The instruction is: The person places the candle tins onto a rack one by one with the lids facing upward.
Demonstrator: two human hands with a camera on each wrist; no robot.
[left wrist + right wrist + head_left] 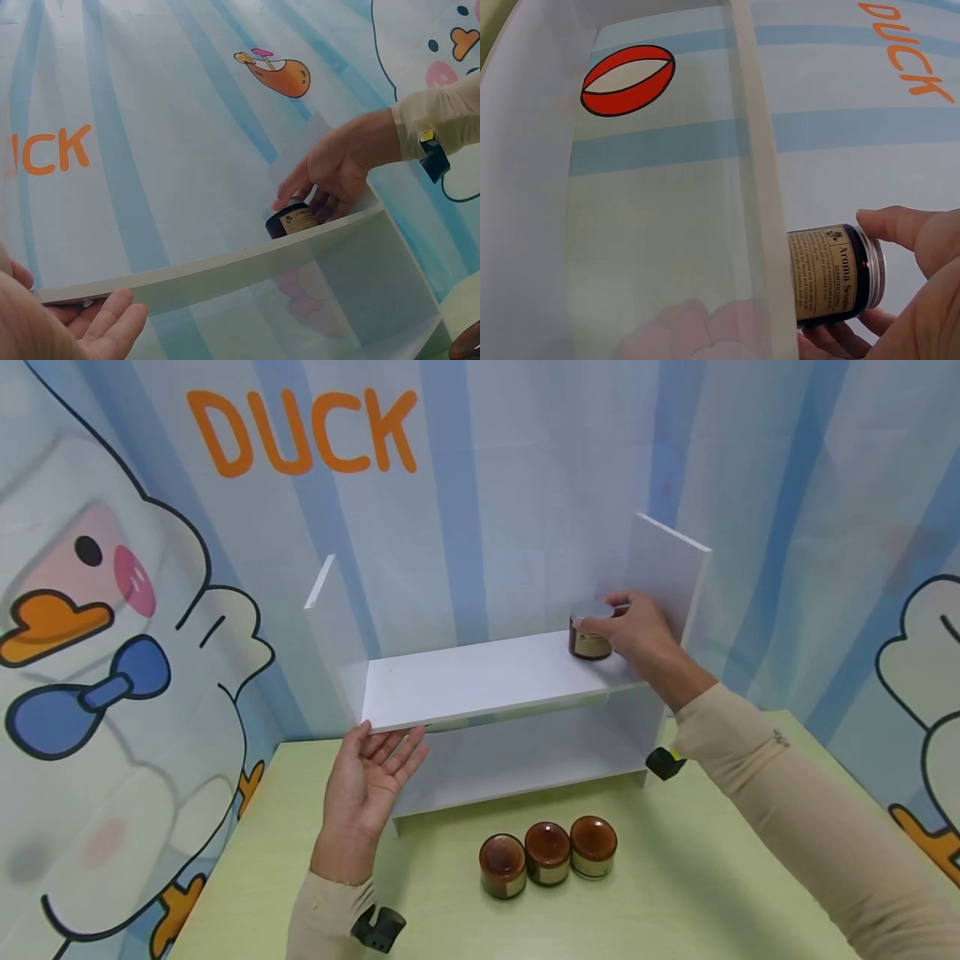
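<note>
My right hand (637, 627) holds a dark glass candle jar (829, 274) by its silvery lid, thumb on one side and fingers on the other. Its tan label reads "Aroma". The jar stands upright at the right end of the upper board of a white two-tier shelf (465, 681), near the right side panel. At the shelf's front left corner, my left hand (367, 793) is turned palm up. Its thumb lies at the top of the board's edge and its fingers reach underneath, as the left wrist view (82, 322) also shows.
Three amber-brown glass jars (548, 852) with tan labels stand in a row on the pale green table (450, 927), in front of the shelf. Upright side panels (667, 568) rise at both shelf ends. A striped backdrop with duck drawings hangs close behind.
</note>
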